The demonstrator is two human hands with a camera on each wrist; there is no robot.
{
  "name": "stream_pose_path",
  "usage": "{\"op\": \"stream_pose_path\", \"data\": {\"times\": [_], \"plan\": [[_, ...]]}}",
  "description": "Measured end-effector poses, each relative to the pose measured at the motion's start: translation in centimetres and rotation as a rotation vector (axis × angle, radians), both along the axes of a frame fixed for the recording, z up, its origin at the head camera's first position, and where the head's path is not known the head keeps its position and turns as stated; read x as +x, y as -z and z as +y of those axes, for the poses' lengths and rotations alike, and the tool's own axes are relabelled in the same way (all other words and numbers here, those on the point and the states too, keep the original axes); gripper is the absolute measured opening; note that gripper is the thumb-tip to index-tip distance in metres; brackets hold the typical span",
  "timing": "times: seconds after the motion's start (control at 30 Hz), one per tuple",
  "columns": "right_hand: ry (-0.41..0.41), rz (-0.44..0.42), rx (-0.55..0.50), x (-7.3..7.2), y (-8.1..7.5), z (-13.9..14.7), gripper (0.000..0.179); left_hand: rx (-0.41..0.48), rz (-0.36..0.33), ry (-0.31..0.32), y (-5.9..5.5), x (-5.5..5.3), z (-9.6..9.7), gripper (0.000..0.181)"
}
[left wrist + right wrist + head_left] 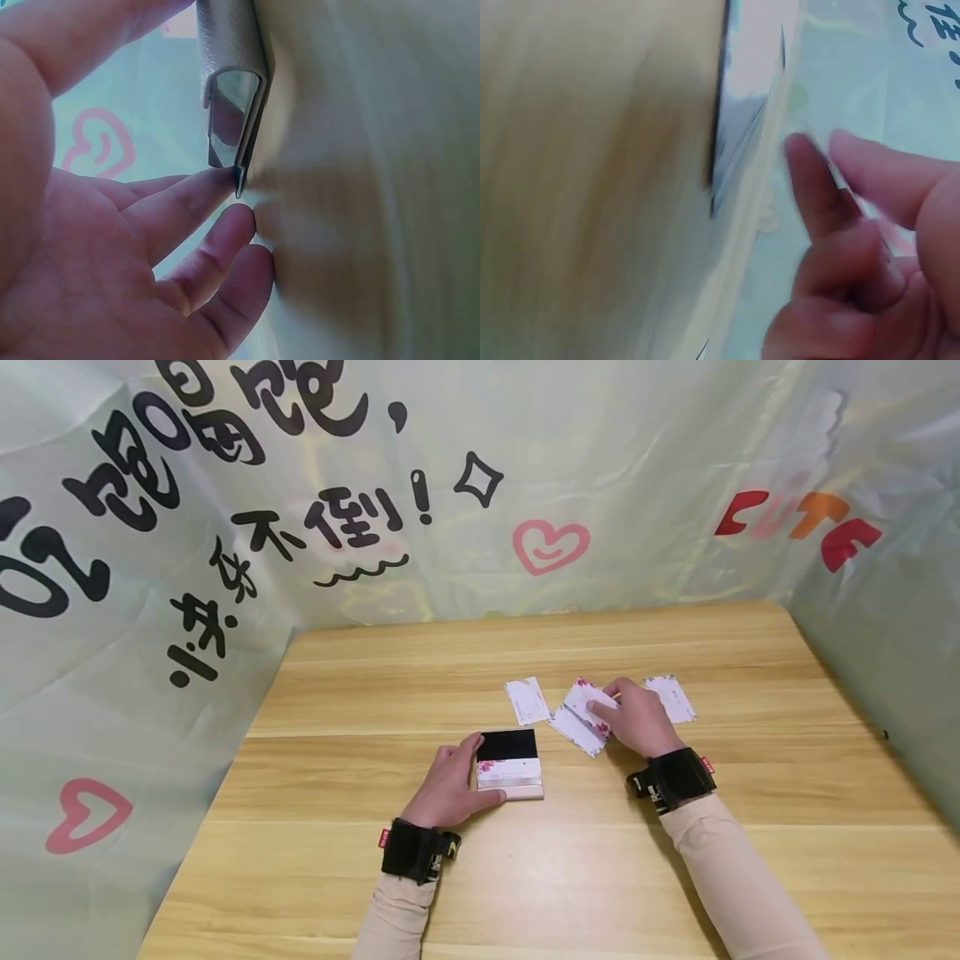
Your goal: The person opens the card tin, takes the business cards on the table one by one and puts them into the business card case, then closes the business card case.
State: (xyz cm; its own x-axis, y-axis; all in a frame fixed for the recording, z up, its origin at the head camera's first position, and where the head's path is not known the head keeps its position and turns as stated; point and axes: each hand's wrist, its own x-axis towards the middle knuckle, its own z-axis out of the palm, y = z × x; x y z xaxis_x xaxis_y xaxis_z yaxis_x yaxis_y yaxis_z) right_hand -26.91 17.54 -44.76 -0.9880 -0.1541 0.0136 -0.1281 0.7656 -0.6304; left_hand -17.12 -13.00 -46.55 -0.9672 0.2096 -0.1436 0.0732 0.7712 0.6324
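A card case (531, 792) lies open on the table, its black inner lid (507, 745) at the far side and printed cards (510, 771) inside. My left hand (450, 785) grips it from the left, thumb at the near edge and fingers at the far one. In the left wrist view the case's pale, grained side (232, 37) stands beside the hand (97, 247). To the right, my right hand (637, 718) pinches a white flowered business card (581, 695) above another card (576, 731). The right wrist view shows this hand (855, 277) with thumb and forefinger together.
One loose card (527, 702) lies behind the case, and another (672, 698) lies to the right beyond the right hand. The wooden table (337, 710) is bordered by a printed cloth backdrop (637, 527) at the back and sides.
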Motion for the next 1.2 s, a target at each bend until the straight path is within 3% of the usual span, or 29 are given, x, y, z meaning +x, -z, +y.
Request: {"op": "stream_pose_path", "data": {"times": [0.23,0.4,0.7,0.97,1.2], "plan": [[-0.131,0.067,-0.111,0.0,0.4,-1.2,0.031,-0.007,-0.011,-0.005,0.0,0.1,0.2,0.099],[-0.233,0.057,-0.154,0.1,0.5,-2.1,0.023,-0.008,-0.005,0.006,0.0,0.0,0.3,0.099],[-0.354,0.016,-0.260,1.0,0.9,-3.9,0.026,-0.019,-0.008,-0.007,0.3,-0.2,0.1,0.099],[-0.513,0.031,-0.245,2.0,1.5,-6.2,0.024,-0.018,-0.002,-0.019,0.2,-0.2,0.1,0.099],[-0.587,0.009,-0.171,2.1,1.6,-6.9,0.019,-0.014,-0.001,-0.019,0.4,-0.3,0.2,0.099]]}}
